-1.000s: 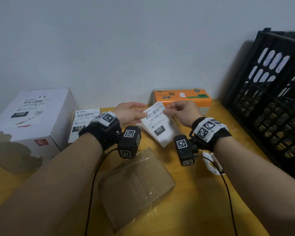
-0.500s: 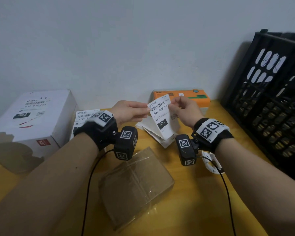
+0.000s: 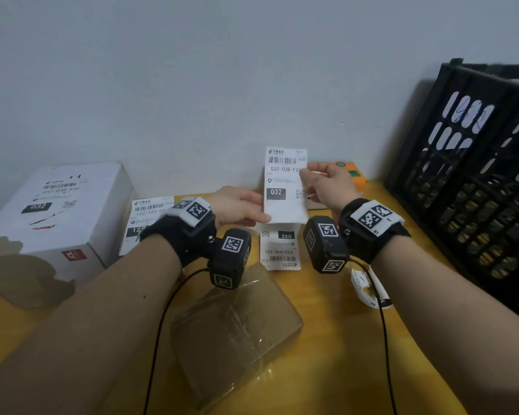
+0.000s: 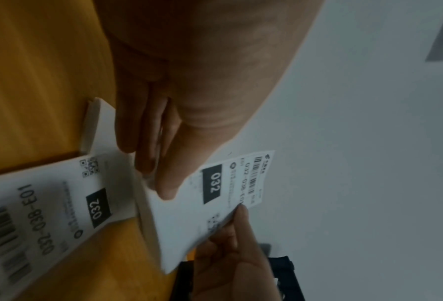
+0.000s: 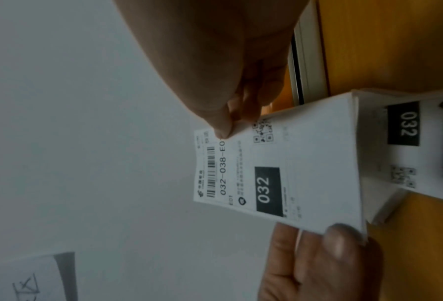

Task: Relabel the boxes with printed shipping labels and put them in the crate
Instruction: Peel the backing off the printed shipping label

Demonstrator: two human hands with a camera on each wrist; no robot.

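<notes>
I hold a white shipping label (image 3: pixel 285 184) marked 032 upright above the table. My left hand (image 3: pixel 246 206) pinches its lower left corner and my right hand (image 3: pixel 324 184) pinches its upper right edge. The label (image 4: pixel 222 195) joins a folded strip whose following label (image 3: pixel 279 247) lies flat on the table below. In the right wrist view the thumb and fingers press the label (image 5: pixel 266 175) near its barcode. A taped brown cardboard box (image 3: pixel 234 324) lies in front of my wrists. A white box (image 3: pixel 51 214) with an 032 label stands at the left. The black crate (image 3: pixel 477 181) stands at the right.
Another printed label (image 3: pixel 147 214) lies beside the white box. An orange label printer (image 3: pixel 351 175) sits at the wall behind my right hand. A crumpled backing scrap (image 3: pixel 366 286) lies under my right wrist. The yellow table (image 3: pixel 327 369) runs up to a grey wall.
Both hands have lifted the label from a slant near the table to upright and higher. The strip has unfolded, leaving the following label flat on the table.
</notes>
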